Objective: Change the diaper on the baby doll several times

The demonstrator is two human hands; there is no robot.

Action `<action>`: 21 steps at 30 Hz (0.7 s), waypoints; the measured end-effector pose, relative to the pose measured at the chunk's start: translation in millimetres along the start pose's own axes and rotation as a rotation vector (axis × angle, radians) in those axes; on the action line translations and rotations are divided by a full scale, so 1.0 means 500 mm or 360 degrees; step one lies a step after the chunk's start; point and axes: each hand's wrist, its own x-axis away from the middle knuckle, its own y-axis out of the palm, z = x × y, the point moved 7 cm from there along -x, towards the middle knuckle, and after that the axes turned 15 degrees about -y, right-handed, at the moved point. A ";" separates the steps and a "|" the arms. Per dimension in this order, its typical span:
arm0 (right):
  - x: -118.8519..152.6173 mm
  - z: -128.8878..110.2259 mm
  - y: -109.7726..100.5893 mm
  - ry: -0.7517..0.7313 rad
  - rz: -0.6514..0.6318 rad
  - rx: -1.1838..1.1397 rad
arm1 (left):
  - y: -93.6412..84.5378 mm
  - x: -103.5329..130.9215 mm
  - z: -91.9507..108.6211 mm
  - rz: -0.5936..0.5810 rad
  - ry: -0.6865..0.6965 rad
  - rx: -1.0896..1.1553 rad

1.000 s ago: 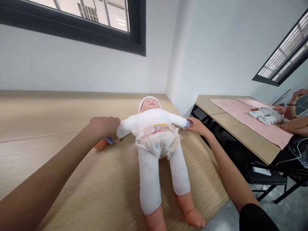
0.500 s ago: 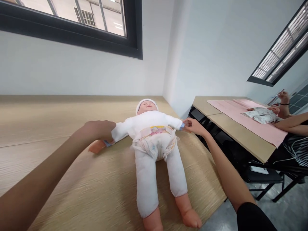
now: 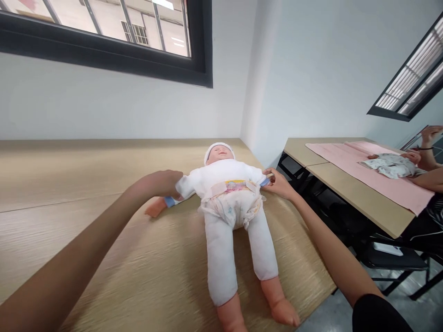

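Observation:
A baby doll (image 3: 226,173) lies on its back on the wooden table (image 3: 166,272), feet toward me. It has a white cap (image 3: 206,156), a white cloth body and a diaper (image 3: 235,205) fastened round its waist. My left hand (image 3: 165,183) is closed round the doll's arm on the left, above the blue cuff (image 3: 169,201); its fingertips are mostly hidden. On the other side, my right hand (image 3: 279,183) pinches the doll's other arm at its blue cuff (image 3: 266,181), with that doll hand largely covered by my fingers.
To the right stands another table (image 3: 374,203) with a pink cloth (image 3: 346,159) and a second doll (image 3: 389,165), where another person's arms (image 3: 431,180) show. A black chair (image 3: 398,258) holds a white object (image 3: 387,249). A wall and window frame (image 3: 204,50) are behind.
My left hand has shifted a little up the doll's arm, away from its cuff, which shows more now. The right hand stays at the other cuff. The view has turned slightly left.

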 end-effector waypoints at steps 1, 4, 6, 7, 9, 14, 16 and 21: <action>0.000 -0.005 0.002 -0.0024 0.0012 0.0049 | 0.001 0.006 0.004 -0.0038 0.0000 -0.0031; -0.001 -0.023 0.009 -0.0132 -0.0021 0.0310 | -0.003 0.016 0.007 -0.0081 -0.0060 -0.0006; -0.001 -0.036 0.018 -0.0201 -0.0119 0.0565 | -0.006 0.016 0.006 -0.0079 -0.0098 0.0042; -0.001 -0.043 0.023 -0.0223 -0.0169 0.0690 | -0.008 0.016 0.005 -0.0059 -0.0107 0.0064; -0.001 -0.057 0.029 -0.0255 -0.0234 0.0881 | -0.012 0.018 0.005 -0.0028 -0.0110 0.0088; -0.004 -0.075 0.037 -0.0278 -0.0250 0.0812 | -0.023 0.031 0.012 0.0035 -0.0105 0.0118; -0.006 -0.069 0.033 -0.0292 -0.0226 0.0684 | -0.022 0.029 0.012 0.0025 -0.0122 0.0114; -0.004 -0.037 0.005 -0.0321 -0.0122 0.0464 | -0.011 0.018 0.007 -0.0041 -0.0103 0.0101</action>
